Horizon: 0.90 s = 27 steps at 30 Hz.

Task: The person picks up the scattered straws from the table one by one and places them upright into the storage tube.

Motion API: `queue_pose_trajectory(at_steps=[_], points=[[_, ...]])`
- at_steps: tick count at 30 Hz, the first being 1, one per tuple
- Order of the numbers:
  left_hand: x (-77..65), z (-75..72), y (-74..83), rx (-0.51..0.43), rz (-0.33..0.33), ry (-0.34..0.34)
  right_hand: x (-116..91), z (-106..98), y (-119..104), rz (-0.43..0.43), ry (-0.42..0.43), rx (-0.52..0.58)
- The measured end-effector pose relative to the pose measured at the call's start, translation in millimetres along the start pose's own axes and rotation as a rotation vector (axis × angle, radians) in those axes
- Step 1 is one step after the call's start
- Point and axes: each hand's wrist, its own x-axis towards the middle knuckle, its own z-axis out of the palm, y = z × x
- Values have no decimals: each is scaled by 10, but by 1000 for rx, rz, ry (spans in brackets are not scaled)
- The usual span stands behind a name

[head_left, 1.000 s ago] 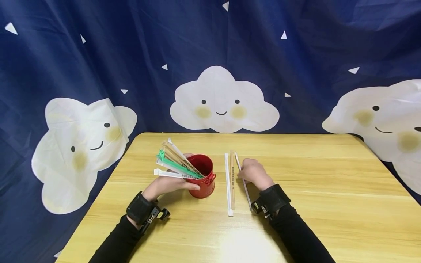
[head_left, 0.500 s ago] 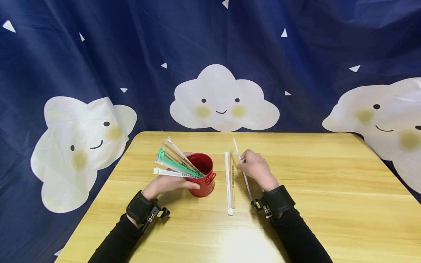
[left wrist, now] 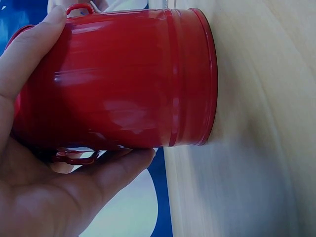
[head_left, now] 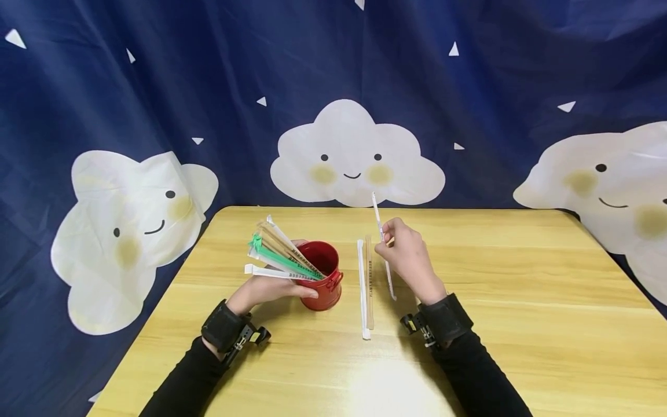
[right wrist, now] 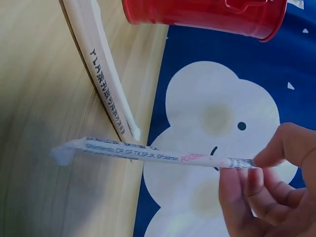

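Observation:
My left hand [head_left: 268, 291] grips a small red metal bucket [head_left: 328, 296], thumb along its near side; the left wrist view shows the fingers around the bucket's wall [left wrist: 123, 84]. Several paper-wrapped straws lean leftward out of it, among them a green one [head_left: 281, 262], brown ones and a white one [head_left: 271, 273]. Between thumb and fingers, my right hand [head_left: 411, 255] pinches a thin white wrapped straw [right wrist: 148, 154] with printed lettering. That straw is tilted, its far end raised. Left of this hand, a white wrapped straw [head_left: 363, 301] and a brown one [head_left: 370, 284] lie side by side.
A light wooden table [head_left: 521, 313] spreads under both hands. Behind its far edge hangs a dark blue curtain [head_left: 234, 87] printed with white clouds [head_left: 354, 142]. Both forearms wear black wrist straps with small cameras.
The right hand has lifted the thin white straw off the table and moved it slightly up and away, far end rising. The left hand and bucket have stayed put.

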Motion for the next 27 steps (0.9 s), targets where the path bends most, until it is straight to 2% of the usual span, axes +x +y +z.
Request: queue_pose_trajectory(at_steps=[2,5,6,14,18,27], points=[[-1,1,2,1,-5,-6,-5,5,-16,-16,27,13],[-6,4,3,-54,-18,-8,-8,18,-34,-55,72,30],[-8,5,3,-121,-31,-1,-7,21,-39,-72,88,39],[-8,5,4,-131,-30,18,-9,53,-93,-248,169,174],[-6,3,6,-111,-43,25,-16,47,-145,-318,209,202],[7,1,7,-112,-37,20,-39,47,-204,-388,261,234]])
